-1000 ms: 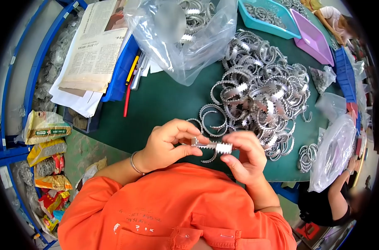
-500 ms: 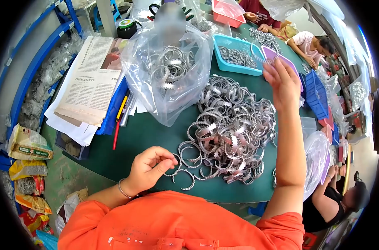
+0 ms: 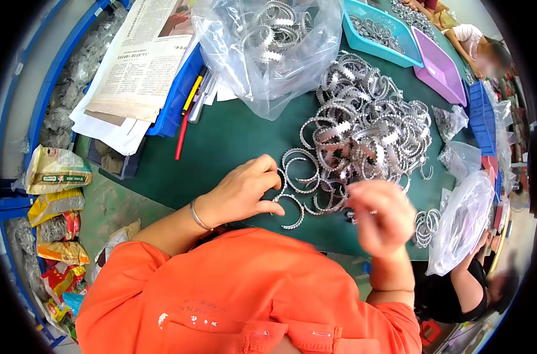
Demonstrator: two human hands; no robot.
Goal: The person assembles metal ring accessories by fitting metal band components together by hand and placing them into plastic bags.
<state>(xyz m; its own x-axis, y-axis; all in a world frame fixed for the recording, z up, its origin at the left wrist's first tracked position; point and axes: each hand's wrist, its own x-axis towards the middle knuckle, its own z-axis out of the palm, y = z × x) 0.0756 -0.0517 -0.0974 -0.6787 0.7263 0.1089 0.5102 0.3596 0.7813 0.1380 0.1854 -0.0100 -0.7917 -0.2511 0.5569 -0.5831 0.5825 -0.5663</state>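
Note:
My left hand point(image 3: 245, 192) is over the green table, its fingers curved at the edge of a silver toothed ring point(image 3: 291, 211); thumb and fingers are apart. To its right, my right hand point(image 3: 382, 215) is blurred by motion, with its fingers bent. Whether anything is in it cannot be made out. A large heap of silver toothed rings point(image 3: 371, 127) lies just beyond my right hand. More open rings point(image 3: 301, 171) rest at the heap's left edge, beside my left fingertips.
A clear plastic bag point(image 3: 233, 65) holds more rings. Newspapers point(image 3: 138, 65) lie on a blue tray with pens beside it. At the back right stand a turquoise basket point(image 3: 363, 50) and a purple basket point(image 3: 439, 71). Other people sit on the right.
My right hand has come back from beside the baskets to the near side of the heap. My left hand has moved toward the near rings. The whole view has shifted.

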